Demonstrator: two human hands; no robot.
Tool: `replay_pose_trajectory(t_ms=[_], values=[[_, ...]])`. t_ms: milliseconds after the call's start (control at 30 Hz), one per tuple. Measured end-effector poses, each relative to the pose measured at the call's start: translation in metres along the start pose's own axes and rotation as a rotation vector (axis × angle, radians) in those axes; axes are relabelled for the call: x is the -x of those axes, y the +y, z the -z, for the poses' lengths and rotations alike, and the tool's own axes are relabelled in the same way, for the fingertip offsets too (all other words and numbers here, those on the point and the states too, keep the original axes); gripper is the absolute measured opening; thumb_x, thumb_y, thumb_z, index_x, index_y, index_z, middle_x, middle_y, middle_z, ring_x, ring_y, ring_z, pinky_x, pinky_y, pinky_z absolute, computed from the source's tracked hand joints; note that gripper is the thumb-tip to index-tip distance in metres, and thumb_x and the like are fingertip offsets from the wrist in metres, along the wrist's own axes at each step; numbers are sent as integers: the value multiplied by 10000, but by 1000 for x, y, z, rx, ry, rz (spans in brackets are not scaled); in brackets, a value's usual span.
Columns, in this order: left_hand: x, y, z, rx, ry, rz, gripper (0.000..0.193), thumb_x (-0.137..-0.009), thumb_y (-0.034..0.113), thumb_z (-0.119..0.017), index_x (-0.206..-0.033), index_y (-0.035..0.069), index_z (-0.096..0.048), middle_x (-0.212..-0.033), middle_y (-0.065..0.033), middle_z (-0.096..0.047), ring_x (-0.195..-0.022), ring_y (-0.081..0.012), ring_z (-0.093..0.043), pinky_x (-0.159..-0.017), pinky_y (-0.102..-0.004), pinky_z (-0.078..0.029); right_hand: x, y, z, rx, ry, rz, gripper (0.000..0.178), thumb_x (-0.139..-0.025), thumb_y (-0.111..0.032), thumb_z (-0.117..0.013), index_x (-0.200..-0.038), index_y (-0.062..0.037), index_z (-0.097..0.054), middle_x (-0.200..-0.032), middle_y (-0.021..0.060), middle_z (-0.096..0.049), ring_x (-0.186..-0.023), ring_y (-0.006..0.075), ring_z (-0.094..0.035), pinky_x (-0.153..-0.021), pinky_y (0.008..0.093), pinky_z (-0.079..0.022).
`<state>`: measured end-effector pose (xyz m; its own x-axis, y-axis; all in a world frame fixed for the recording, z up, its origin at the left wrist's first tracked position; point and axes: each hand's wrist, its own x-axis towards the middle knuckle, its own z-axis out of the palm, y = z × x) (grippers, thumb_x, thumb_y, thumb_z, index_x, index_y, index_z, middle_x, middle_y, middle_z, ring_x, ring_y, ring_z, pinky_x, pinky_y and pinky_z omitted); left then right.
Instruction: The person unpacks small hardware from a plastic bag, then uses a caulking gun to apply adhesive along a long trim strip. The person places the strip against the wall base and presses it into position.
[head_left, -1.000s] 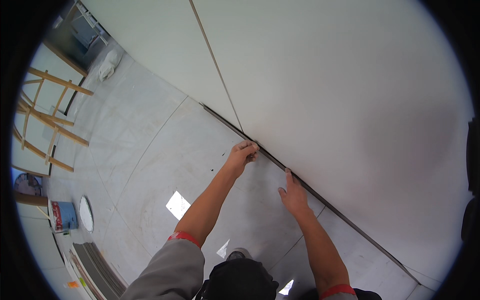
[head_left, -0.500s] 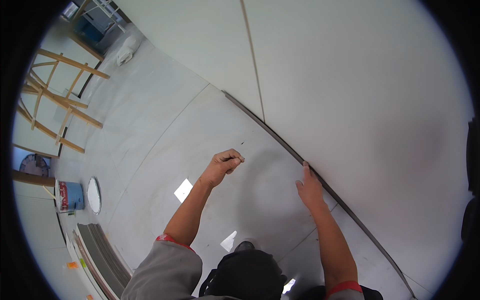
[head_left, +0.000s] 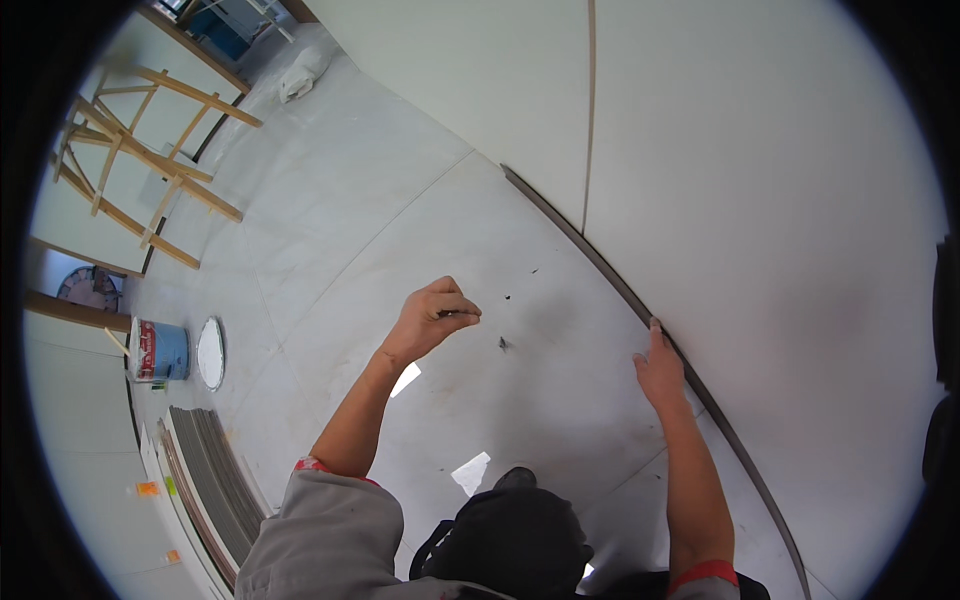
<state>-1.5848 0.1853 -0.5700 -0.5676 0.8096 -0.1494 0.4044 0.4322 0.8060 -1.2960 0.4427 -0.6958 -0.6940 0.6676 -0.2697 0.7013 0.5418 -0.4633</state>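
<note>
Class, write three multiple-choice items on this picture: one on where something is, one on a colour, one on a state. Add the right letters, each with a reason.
1. Where does the right hand rest?
A. On the dark strip at the foot of the wall
B. On the bucket
C. On the trestle

2. What colour is the bucket at the left?
A. Green
B. Blue
C. Black

3. How is the left hand held?
A. Flat on the floor
B. Gripping the strip
C. Raised off the floor, fingers curled in

Key: 1 A, its fingers lie on the strip where floor meets wall. 2 B, its side is blue. 3 C, it hangs above the tiles, fingers pinched together.
</note>
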Motion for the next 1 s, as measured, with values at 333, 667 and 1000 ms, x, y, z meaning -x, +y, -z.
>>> replay_pose_trajectory(t_ms=[333,667,1000], values=[[31,-52,13,222,148,116,81,-874,96,-736,-916,33,-763,-838,15,-547,-781,-92,-499,-700,-270,-426,5,-3,-5,-2,51,22,693,-908,-125,-659,-1504,-8,-325,-1426,273,-499,-1276,431,-531,-1051,458,-466],[-21,-104,-48,46,142,70,192,-855,225,-741,-938,52,-744,-929,-98,-663,-846,-228,-643,-775,-350,-512,6,24,-32,-45,98,-58,445,-889,-231,-714,-1190,57,-559,-1091,274,-663,-1017,412,-651,-903,460,-505],[-239,-97,-115,-122,24,22,384,-714,269,-836,-929,-2,-668,-943,-167,-681,-910,-332,-649,-802,-407,-516,47,40,-53,-111,-201,-263,447,-774,-267,-812,-975,15,-530,-871,191,-654,-828,363,-653,-773,446,-517]])
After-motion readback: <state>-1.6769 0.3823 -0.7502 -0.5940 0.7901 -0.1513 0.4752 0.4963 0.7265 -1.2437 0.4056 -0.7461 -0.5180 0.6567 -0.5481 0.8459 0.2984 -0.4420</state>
